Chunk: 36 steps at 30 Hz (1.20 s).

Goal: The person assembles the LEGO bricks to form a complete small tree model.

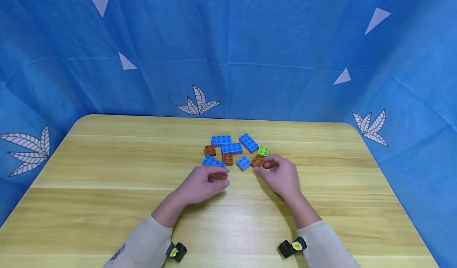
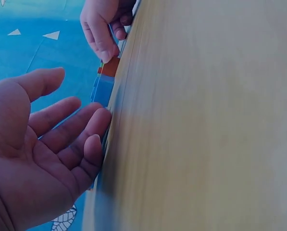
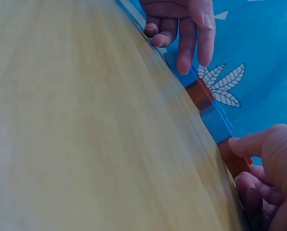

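Near the far middle of the wooden table point(image 1: 107, 204), we see the right-hand brown brick point(image 1: 257, 160) lying studs up at the right of a loose cluster. The right hand point(image 1: 283, 176) pinches it between thumb and fingertips, the thumb on its near side. The square blue brick point(image 1: 244, 163) sits just to its left, and the green brick point(image 1: 263, 151) just behind; we cannot tell whether either touches it. The left hand point(image 1: 203, 184) holds nothing: its fingers are loosely bent and the thumb stands apart, just in front of the near-left blue brick point(image 1: 212, 160). Whether it touches that brick, we cannot tell. The middle brown brick point(image 1: 227, 159) lies between the two hands, a little farther back.

We take these bricks to be moulded plastic: light, stiff and hard to break, so a gentle pinch should be enough. Their smooth walls may slide a little under dry fingertips, while the raised studs ought to give some purchase. We judge the best hold on the right-hand brown brick to be low on two opposite walls, with the studs free and the fingers clear of its neighbours.
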### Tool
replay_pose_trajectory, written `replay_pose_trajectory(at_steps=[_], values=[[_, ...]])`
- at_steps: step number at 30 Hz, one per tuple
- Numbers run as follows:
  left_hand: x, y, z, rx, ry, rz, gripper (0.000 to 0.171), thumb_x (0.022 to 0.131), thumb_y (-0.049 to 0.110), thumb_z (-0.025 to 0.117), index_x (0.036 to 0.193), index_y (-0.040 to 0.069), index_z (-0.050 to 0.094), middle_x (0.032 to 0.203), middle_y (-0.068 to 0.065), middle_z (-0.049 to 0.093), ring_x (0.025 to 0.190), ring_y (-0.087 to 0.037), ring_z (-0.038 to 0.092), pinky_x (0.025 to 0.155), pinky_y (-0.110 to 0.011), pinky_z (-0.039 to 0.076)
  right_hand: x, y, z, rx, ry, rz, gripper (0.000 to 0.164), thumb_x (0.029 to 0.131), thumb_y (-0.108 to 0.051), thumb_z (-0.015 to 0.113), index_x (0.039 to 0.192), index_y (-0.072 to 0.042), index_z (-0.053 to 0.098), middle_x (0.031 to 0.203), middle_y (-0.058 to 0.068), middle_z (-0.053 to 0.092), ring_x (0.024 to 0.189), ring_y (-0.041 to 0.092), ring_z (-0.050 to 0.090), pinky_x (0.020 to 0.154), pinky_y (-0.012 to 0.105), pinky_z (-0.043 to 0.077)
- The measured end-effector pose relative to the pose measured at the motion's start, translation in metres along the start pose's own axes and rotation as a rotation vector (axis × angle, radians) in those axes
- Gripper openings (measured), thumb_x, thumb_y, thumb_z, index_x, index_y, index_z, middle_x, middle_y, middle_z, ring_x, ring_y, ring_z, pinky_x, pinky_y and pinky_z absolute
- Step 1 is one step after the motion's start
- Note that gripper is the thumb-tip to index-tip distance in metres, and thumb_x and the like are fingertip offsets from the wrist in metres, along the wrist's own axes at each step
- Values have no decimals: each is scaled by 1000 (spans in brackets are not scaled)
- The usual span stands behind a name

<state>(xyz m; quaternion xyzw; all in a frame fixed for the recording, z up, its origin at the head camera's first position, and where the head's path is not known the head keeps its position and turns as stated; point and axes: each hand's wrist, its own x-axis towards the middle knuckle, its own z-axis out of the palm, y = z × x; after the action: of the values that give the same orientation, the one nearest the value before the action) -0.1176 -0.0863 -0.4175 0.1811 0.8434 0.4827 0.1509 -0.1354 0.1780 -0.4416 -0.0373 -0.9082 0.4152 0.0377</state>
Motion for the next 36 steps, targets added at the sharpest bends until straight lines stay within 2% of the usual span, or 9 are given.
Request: replay_pose_trajectory(at_steps=[5,10,14,20,24,29,36], values=[[2,-2,1,14,58,-33,34,96,24,69,127,9,68,111,1,69,91,-17,59,81,-37,49,-6,0,-4,23,-37,-5,32,79,-27,86,101,-9,72,87,1,67,73,20,59,66,36,49],[6,-5,4,2,121,-87,38,96,24,69,131,8,65,114,0,69,93,-17,60,81,-37,50,-13,3,-8,40,-98,-49,29,79,-26,87,98,-10,73,86,-2,67,70,19,58,63,34,48],[10,-7,5,-11,173,-104,40,95,23,70,132,8,64,115,-1,69,94,-18,62,81,-37,51,-18,2,-7,71,-177,-124,27,78,-22,87,99,-11,74,84,-4,67,65,18,57,58,31,47],[20,-11,6,-22,217,-82,44,92,18,74,133,6,63,110,-2,70,89,-16,63,78,-35,52,-21,-8,4,92,-279,-235,26,80,-21,86,102,-13,75,84,-8,67,62,14,57,56,30,47],[26,-11,7,-20,219,-78,46,91,17,75,134,6,62,109,-2,70,81,-14,63,74,-34,52,-19,-14,14,58,-284,-264,25,80,-24,86,101,-16,75,83,-11,66,61,12,56,57,30,47],[32,-9,7,-4,236,-91,48,90,16,76,134,6,62,106,-2,70,79,-14,62,73,-33,52,-13,-17,20,43,-265,-268,26,80,-26,86,101,-15,75,83,-11,65,60,13,56,56,31,46],[42,-10,9,88,250,-55,46,90,17,76,132,4,63,94,2,67,71,-13,61,69,-33,52,-6,-16,21,84,-217,-233,29,79,-25,87,102,-11,75,84,-6,66,61,15,57,56,31,48]])
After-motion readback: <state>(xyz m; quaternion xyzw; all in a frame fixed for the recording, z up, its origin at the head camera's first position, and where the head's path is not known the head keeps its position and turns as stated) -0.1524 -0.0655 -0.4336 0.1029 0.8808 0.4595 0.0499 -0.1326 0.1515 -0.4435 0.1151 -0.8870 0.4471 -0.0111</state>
